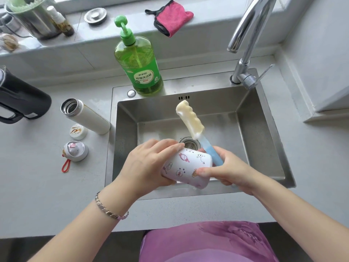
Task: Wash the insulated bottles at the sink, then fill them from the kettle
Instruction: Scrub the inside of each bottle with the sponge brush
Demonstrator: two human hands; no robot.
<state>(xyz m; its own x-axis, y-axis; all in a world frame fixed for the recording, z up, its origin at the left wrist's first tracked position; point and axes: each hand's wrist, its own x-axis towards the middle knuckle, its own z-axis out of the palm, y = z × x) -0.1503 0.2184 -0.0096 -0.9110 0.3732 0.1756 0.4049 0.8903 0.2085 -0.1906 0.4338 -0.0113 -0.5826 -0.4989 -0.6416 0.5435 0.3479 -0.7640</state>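
Over the steel sink (pixel 264 133), my left hand (pixel 147 165) grips a short white bottle with cartoon drawings (pixel 187 167), tilted on its side. My right hand (pixel 226 171) holds the blue handle of a bottle brush (pixel 190 120), and its thumb also presses on the bottle. The brush's yellow sponge head points up and away, outside the bottle. A second white insulated bottle (pixel 85 115) stands uncapped on the counter left of the sink, beside two lids (pixel 78 131) (pixel 75 151). The black kettle (pixel 20 99) sits at the far left.
A green dish soap pump bottle (pixel 138 61) stands on the sink's back rim. The tap (pixel 245 38) arches over the right back corner, with no water running. A pink cloth (pixel 172 17), a sink plug (pixel 95 16) and jars lie on the ledge behind.
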